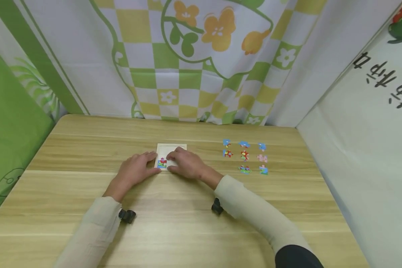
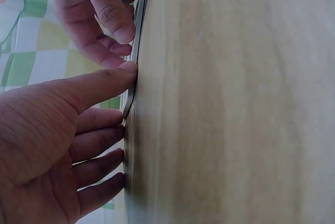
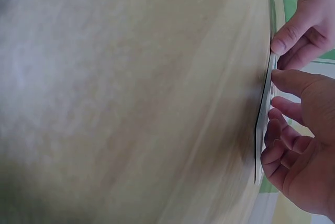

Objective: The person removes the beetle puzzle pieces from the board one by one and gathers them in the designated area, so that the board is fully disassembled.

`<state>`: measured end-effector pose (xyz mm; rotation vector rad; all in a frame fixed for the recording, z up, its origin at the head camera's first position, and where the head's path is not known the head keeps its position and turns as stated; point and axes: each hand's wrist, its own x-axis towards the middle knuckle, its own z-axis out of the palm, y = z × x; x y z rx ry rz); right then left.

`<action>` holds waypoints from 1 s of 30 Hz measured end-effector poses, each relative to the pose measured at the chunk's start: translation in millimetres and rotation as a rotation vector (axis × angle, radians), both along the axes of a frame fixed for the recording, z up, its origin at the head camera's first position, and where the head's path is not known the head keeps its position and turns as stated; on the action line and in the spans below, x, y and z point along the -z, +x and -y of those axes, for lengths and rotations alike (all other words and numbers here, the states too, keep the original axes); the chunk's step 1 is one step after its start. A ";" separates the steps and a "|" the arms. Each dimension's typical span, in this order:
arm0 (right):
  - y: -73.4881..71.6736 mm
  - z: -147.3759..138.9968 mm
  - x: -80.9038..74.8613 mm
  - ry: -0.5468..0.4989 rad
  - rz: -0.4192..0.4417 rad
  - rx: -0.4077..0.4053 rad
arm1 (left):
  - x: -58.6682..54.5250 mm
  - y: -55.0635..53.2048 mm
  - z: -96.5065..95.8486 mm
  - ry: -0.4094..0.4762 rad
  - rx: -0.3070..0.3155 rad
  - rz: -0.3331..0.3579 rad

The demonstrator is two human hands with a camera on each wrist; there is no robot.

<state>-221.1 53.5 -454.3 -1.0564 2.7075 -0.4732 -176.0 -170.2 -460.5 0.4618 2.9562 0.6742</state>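
Observation:
A small pale puzzle tray (image 1: 172, 148) lies on the table with one colourful jigsaw piece (image 1: 162, 163) in its near left corner. My left hand (image 1: 134, 171) rests at the tray's left side, its thumb at the front edge. In the left wrist view the fingers of that left hand (image 2: 49, 135) are fairly straight. My right hand (image 1: 187, 163) is over the tray's right part, fingertips close beside the piece. In the right wrist view, the right hand (image 3: 309, 130) has loosely bent fingers and its thumb at the tray's front edge. Whether its fingertips touch the piece is hidden.
Several loose jigsaw pieces (image 1: 244, 155) lie in rows to the right of the tray. A patterned curtain (image 1: 201, 82) hangs behind the wooden table (image 1: 174, 230). A white wall panel (image 1: 361, 130) stands along the right side.

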 end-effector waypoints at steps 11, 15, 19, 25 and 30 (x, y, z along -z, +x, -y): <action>6.1 3.5 -3.9 -0.016 -0.032 -0.008 | -1.8 -3.3 -1.4 0.006 0.006 0.013; 9.4 5.4 -3.0 -0.030 -0.036 0.007 | -1.4 -2.2 -1.2 0.025 0.012 0.037; 9.2 7.0 -2.8 -0.067 -0.025 0.039 | -3.6 -3.6 -2.7 0.022 0.015 0.033; 8.8 10.3 -2.0 -0.132 -0.015 0.102 | -6.1 -3.4 -4.7 0.025 0.016 0.020; 12.6 14.2 -0.7 -0.162 -0.032 0.181 | -1.2 0.3 -4.8 0.039 0.018 0.029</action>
